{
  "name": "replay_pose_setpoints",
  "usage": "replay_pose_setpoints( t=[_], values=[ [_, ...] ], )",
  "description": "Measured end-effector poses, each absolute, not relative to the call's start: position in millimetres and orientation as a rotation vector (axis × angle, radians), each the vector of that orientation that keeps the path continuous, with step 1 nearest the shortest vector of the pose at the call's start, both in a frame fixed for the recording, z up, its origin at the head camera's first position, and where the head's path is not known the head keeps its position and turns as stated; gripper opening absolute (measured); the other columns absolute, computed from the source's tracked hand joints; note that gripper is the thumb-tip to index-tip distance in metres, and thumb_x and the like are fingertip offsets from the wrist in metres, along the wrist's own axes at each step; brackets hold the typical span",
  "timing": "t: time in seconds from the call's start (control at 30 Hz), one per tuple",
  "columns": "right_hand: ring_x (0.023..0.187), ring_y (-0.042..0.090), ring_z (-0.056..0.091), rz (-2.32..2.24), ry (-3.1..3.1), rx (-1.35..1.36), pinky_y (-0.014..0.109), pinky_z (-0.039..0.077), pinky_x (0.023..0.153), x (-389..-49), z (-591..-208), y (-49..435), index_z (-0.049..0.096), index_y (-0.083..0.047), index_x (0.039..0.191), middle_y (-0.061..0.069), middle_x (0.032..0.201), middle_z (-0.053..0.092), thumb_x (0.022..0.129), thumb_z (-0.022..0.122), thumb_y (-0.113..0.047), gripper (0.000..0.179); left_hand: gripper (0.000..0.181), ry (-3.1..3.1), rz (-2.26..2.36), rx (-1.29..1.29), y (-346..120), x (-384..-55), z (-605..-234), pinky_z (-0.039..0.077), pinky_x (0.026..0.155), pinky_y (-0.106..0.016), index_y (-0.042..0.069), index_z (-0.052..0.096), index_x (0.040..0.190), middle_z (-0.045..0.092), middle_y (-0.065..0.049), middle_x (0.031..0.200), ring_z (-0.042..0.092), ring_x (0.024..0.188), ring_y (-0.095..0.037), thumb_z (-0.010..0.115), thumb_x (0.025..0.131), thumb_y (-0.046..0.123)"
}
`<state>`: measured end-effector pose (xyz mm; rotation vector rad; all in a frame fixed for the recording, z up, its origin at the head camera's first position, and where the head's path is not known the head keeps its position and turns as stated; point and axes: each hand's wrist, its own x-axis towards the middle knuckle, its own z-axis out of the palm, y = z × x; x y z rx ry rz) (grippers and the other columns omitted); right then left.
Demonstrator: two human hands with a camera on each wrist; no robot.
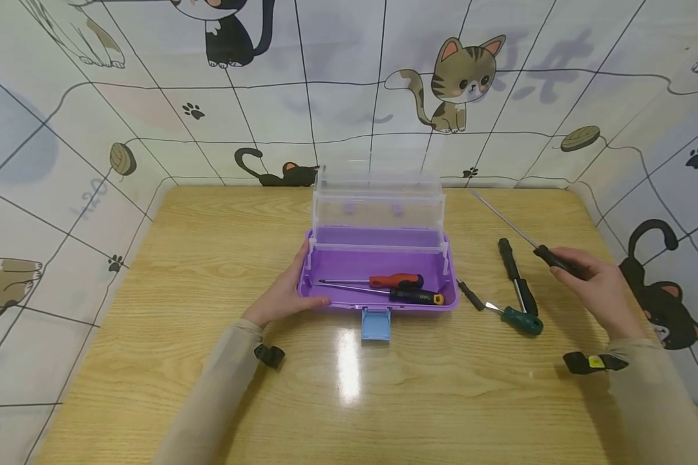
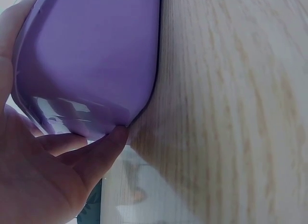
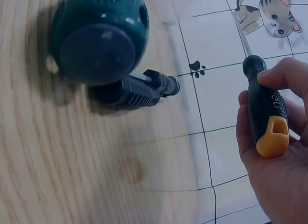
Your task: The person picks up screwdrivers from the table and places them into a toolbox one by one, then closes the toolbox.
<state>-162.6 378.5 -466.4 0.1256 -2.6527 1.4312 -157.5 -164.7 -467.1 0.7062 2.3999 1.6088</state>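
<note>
A purple toolbox (image 1: 378,309) stands on the table, its clear lid (image 1: 378,210) raised at the back and its blue latch (image 1: 375,324) hanging down in front. My left hand (image 1: 287,287) grips the box's left end, thumb along the front rim; in the left wrist view the fingers curl against the purple wall (image 2: 96,55). Inside lie a red-and-black screwdriver (image 1: 397,281) and a black-and-yellow screwdriver (image 1: 417,296). Right of the box, my right hand (image 1: 602,294) holds a long screwdriver (image 3: 264,103) by its black-and-yellow handle, above the table, shaft pointing away.
Between the box and my right hand lie a green-handled screwdriver (image 1: 521,321), a black-handled tool (image 1: 518,276) and a small dark-handled tool (image 1: 471,295) close to the box's right side. A cat-printed sheet (image 1: 349,110) rises behind the wooden table (image 1: 221,245).
</note>
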Motion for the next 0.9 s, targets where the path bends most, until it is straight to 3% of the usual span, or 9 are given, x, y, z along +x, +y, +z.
replay_pose_setpoints(
  t=[0.3,0.43,0.73,0.9],
  values=[
    [0.099,-0.004,0.055,1.464,-2.645,0.138,0.005,0.045,0.076,-164.6,-460.0,372.4,0.060,0.000,0.128,-0.017,0.117,0.057,0.091,0.065,-0.002,0.037,0.127,2.436,1.563,0.670,-171.3,-166.5,-492.6,0.018,0.113,-0.052,0.023,-0.009,0.155,0.002,-0.001,0.161,0.016,0.143,-0.029,0.087,0.073,0.023],
    [0.100,-0.003,0.056,1.487,-2.650,0.147,0.006,0.045,0.077,-164.7,-458.4,369.5,0.059,0.000,0.128,-0.015,0.118,0.056,0.092,0.064,-0.002,0.037,0.127,2.442,1.553,0.637,-170.8,-165.3,-491.0,0.018,0.113,-0.049,0.025,-0.010,0.155,0.004,0.000,0.161,0.018,0.143,-0.027,0.087,0.073,0.021],
    [0.098,-0.001,0.057,1.520,-2.627,0.218,0.008,0.047,0.077,-164.6,-456.7,360.6,0.059,0.003,0.127,-0.013,0.116,0.057,0.093,0.061,0.001,0.034,0.121,2.410,1.550,0.598,-163.9,-153.0,-457.4,0.017,0.112,-0.054,0.009,-0.008,0.154,0.004,-0.017,0.159,0.017,0.141,-0.039,0.083,0.075,0.006],
    [0.099,0.000,0.058,1.535,-2.626,0.242,0.008,0.047,0.077,-162.8,-453.6,355.8,0.058,0.003,0.128,-0.012,0.118,0.057,0.093,0.060,0.001,0.035,0.118,2.394,1.550,0.596,-162.8,-151.2,-451.1,0.017,0.113,-0.052,0.006,-0.007,0.154,0.001,-0.018,0.159,0.015,0.142,-0.037,0.081,0.076,0.005]
  ],
)
